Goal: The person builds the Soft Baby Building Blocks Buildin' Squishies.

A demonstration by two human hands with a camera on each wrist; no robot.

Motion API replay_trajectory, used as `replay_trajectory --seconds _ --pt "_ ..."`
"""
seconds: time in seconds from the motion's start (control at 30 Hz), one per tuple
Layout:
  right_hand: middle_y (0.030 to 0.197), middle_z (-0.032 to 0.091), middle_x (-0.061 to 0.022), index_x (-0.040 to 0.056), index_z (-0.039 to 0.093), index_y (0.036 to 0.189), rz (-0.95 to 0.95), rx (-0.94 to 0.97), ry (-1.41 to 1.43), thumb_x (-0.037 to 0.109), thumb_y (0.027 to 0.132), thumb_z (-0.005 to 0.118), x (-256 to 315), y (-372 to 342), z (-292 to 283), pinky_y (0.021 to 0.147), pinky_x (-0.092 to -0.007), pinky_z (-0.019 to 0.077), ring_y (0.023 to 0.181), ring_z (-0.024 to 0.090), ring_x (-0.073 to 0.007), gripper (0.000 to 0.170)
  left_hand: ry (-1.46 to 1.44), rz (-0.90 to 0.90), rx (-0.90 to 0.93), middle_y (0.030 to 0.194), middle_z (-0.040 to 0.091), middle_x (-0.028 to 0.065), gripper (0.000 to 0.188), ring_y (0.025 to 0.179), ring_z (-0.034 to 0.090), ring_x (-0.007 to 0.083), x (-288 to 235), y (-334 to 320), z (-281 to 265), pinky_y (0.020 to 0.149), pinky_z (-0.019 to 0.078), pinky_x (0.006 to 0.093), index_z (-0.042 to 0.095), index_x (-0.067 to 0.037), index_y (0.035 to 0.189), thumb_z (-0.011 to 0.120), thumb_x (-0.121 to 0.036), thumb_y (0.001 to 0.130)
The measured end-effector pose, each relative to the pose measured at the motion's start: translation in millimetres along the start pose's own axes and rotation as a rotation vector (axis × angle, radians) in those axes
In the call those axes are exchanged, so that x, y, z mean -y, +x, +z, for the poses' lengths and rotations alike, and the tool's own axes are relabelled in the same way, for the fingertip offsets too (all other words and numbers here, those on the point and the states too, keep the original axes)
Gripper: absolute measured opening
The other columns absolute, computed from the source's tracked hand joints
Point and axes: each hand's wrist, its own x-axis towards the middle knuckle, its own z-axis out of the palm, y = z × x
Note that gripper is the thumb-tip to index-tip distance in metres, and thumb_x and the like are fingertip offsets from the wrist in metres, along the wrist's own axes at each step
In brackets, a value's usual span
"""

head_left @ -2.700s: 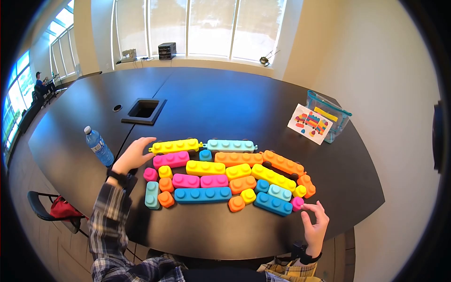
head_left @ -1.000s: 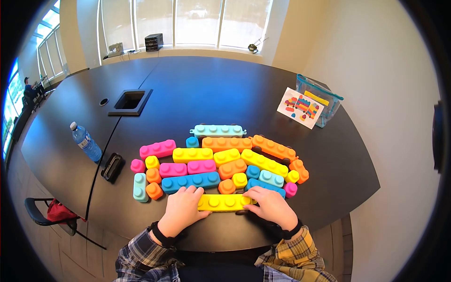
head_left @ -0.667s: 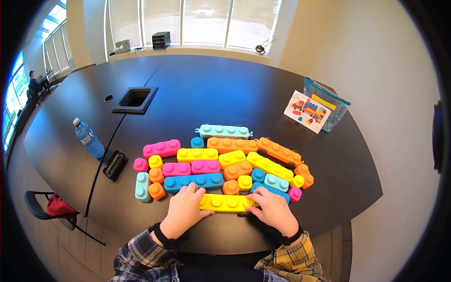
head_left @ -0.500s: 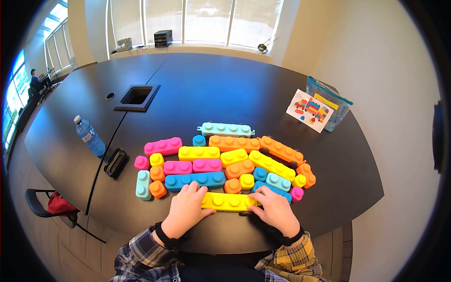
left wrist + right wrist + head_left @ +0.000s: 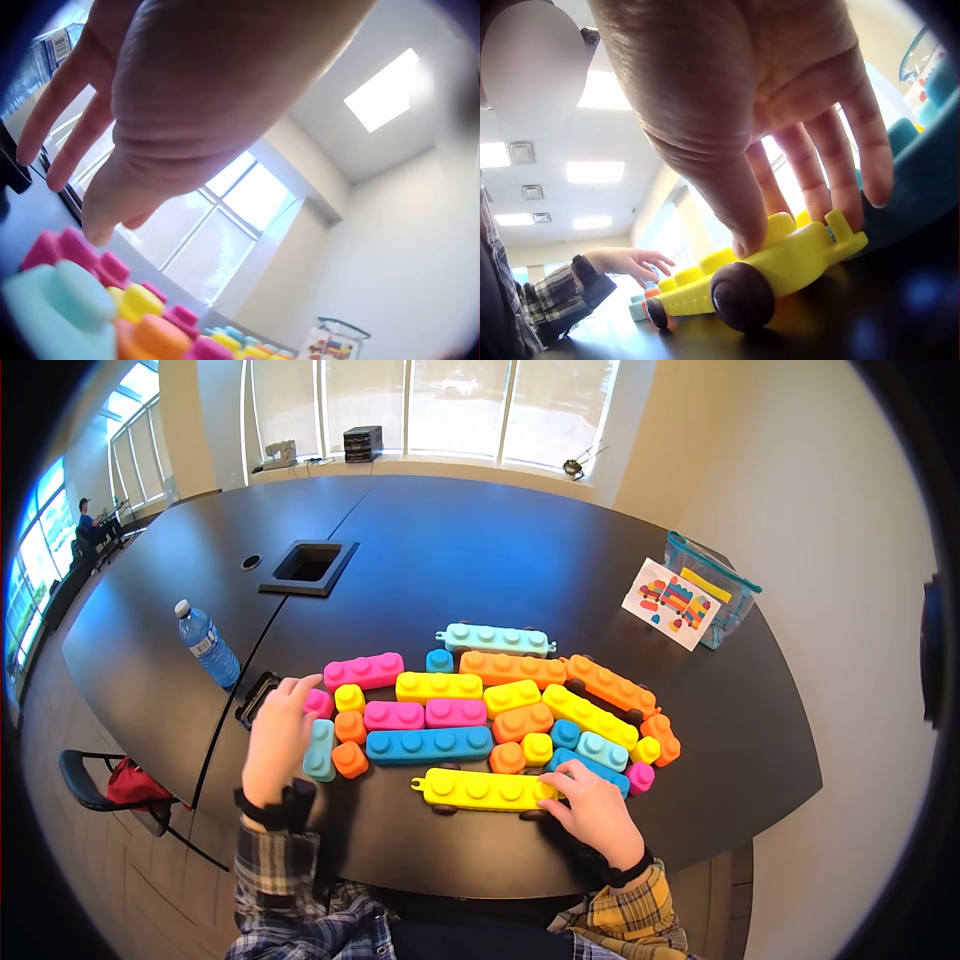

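A yellow wheeled toy car base (image 5: 485, 789) with studs, dark wheels and end hooks stands near the table's front edge. My right hand (image 5: 597, 815) holds its right end; in the right wrist view the thumb presses the near side, with the fingers (image 5: 804, 169) beyond. My left hand (image 5: 277, 740) hovers over the left end of the block group, fingers extended and nothing in them. Nearest to it are a small pink block (image 5: 318, 704) and a light blue block (image 5: 319, 751). In the left wrist view its thumb hangs just above pink studs (image 5: 75, 247).
Behind lie several coloured blocks, among them a long blue one (image 5: 430, 745), plus a light blue wheeled base (image 5: 497, 640). A water bottle (image 5: 208, 644) and a black case (image 5: 258, 700) stand left. A picture card (image 5: 671, 604) leans on a clear bag (image 5: 735, 595) at back right.
The yellow wheeled base came from the back left of the blocks to the front edge. My left hand has since let go of it and moved left; the right hand keeps its hold.
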Motion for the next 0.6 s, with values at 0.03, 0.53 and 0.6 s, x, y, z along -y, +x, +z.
replay_trajectory --seconds 0.03,0.53,0.6 --pt "0.105 0.064 -0.0053 0.0117 0.072 0.113 -0.008 0.003 0.003 0.021 0.089 0.081 0 0 1 0.073 -0.039 0.0583 0.094 0.071 -0.0265 0.027 -0.012 0.01 0.058 0.114 0.067 0.0169 0.047 0.112 0.063 0.0401 18 3 2 0.095 0.0519 0.0458 0.066 -0.006 0.129 0.073 0.001 0.083" --pt "0.107 0.064 -0.0037 0.0123 0.072 0.115 0.004 0.029 -0.002 0.023 0.09 0.08 -2 0 2 0.072 -0.0398 0.0577 0.093 0.07 -0.0279 0.028 -0.085 0.151 -0.085 0.114 0.069 0.0173 0.031 0.11 0.067 0.0371 24 11 -7 0.092 0.0554 0.0419 0.06 -0.002 0.108 0.075 -0.001 0.081" --pt "0.107 0.063 -0.0039 0.0124 0.072 0.114 0.013 0.041 -0.015 0.024 0.09 0.08 0 0 1 0.072 -0.0401 0.0576 0.093 0.071 -0.0278 0.028 -0.269 0.094 -0.037 0.115 0.07 0.0179 0.031 0.11 0.068 0.0374 -14 5 -22 0.092 0.0559 0.0419 0.06 -0.002 0.107 0.075 -0.001 0.08"
